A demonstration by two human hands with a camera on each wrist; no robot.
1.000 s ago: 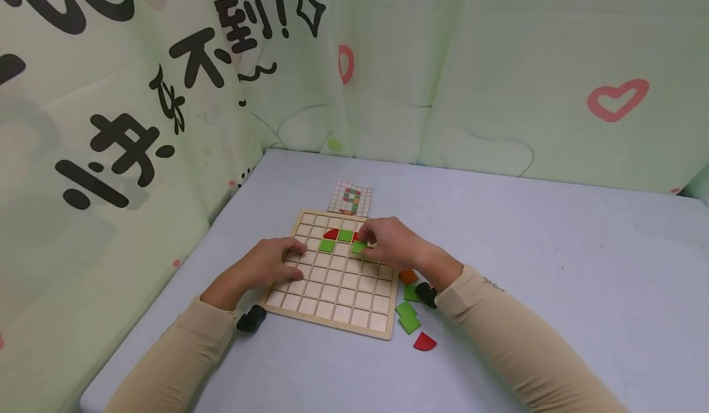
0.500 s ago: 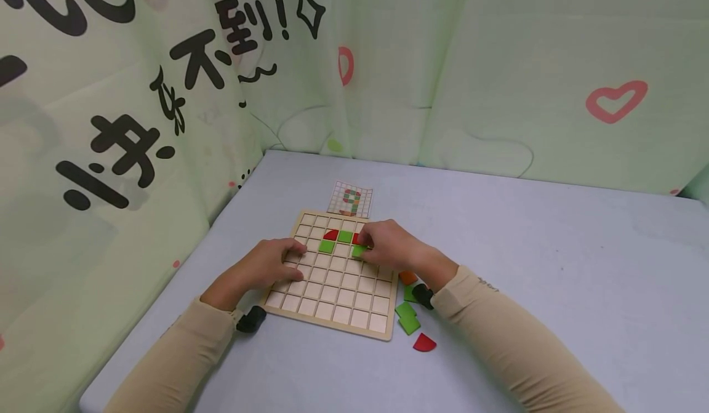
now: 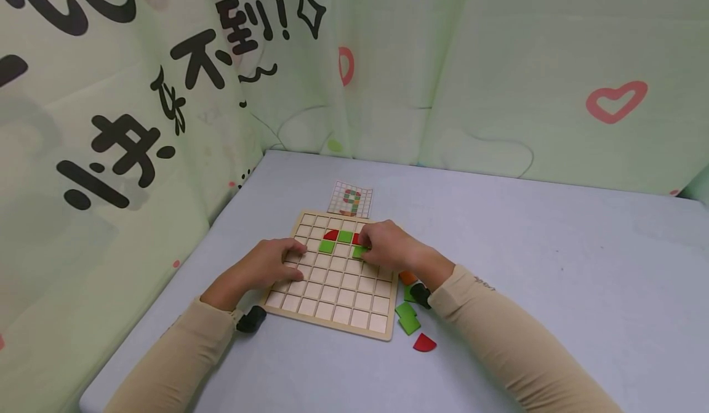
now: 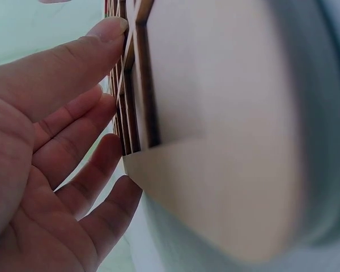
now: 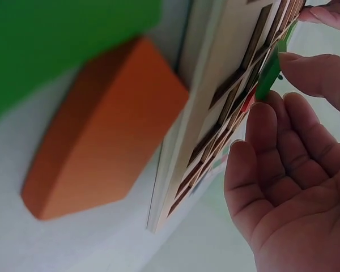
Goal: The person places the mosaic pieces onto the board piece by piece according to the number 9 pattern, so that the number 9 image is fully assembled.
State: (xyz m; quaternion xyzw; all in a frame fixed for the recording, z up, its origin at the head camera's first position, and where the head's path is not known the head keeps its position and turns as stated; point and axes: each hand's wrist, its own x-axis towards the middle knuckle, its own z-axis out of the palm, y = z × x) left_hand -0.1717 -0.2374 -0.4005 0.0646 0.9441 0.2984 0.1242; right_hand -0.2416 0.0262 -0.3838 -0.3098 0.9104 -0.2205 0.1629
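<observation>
A wooden grid board (image 3: 334, 276) lies on the table. My right hand (image 3: 390, 244) is over its upper right part and pinches a green square tile (image 5: 269, 73) between thumb and fingers; in the right wrist view the tile is tilted against the grid. Just beyond it, a red tile (image 3: 356, 239) is partly hidden by my fingers. Set in the board are a red quarter-round tile (image 3: 331, 234) and two green squares, one at the top (image 3: 345, 236) and one lower left (image 3: 326, 247). My left hand (image 3: 263, 269) rests at the board's left edge, fingers spread, touching it.
A printed pattern card (image 3: 362, 206) touches the board's far edge. Right of the board lie an orange tile (image 3: 407, 277), several green squares (image 3: 409, 324) and a red quarter-round tile (image 3: 424, 343). A printed curtain (image 3: 498, 62) hangs behind the table.
My right hand has shifted very slightly down, the green tile in its fingers with it, and its forearm has drawn a little left. The left hand has stayed still.
</observation>
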